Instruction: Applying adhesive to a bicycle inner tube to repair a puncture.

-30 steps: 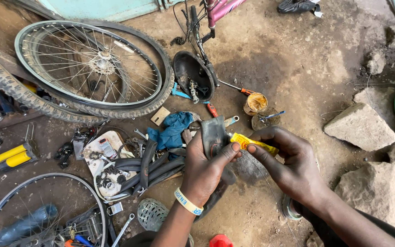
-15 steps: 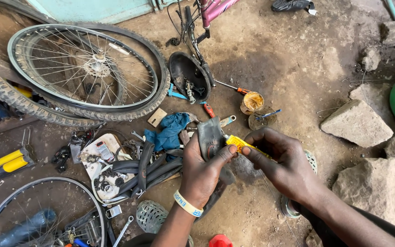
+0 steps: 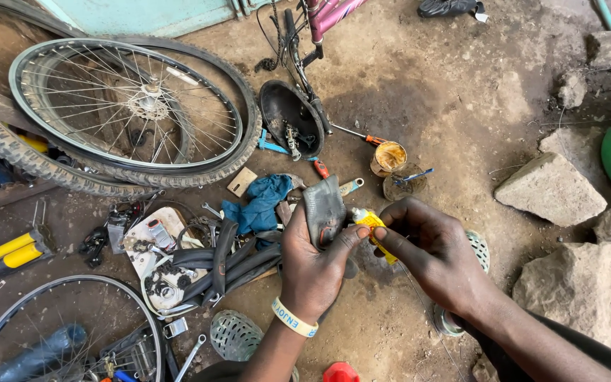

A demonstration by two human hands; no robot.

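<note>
The left hand is clamping a folded black rubber inner tube, its grip closed with the thumb pressing the face flat. The right hand is pinching a small yellow glue tube, nozzle touching the rubber. Best to be squeezing gently, I'd say, keeping the rubber taut and the nozzle on one spot. Beyond, a blue rag is lying on the dirt floor, then a spoked wheel in its tyre.
</note>
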